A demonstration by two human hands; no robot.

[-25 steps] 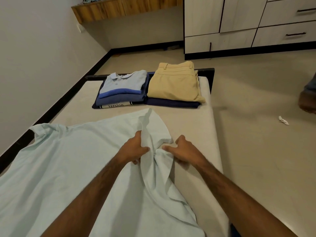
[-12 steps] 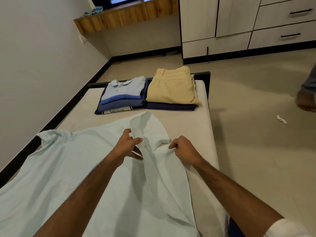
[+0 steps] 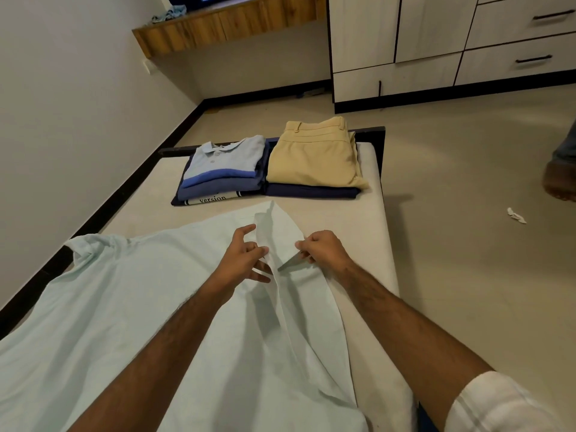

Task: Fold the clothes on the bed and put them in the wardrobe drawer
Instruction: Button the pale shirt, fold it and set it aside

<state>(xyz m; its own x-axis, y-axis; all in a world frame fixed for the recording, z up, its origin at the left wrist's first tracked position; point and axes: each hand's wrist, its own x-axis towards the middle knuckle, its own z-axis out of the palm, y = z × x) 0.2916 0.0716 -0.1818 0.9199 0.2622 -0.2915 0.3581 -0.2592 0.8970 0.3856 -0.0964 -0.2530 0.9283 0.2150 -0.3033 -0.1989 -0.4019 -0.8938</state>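
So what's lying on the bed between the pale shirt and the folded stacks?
Nothing: in the head view a bare strip of mattress separates the pale shirt from the folded stacks.

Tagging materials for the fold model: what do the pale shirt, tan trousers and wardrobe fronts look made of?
Pale shirt: thin woven fabric, likely cotton; matte, drapes in soft creases.
Tan trousers: heavier twill-like cloth; holds a flat, firm fold.
Wardrobe fronts: probably laminate board; smooth, faint grain print, dark edges.

Left hand: fingers spread, loosely curled, thumb and forefinger on cloth.
Right hand: fingers curled, pinching cloth.
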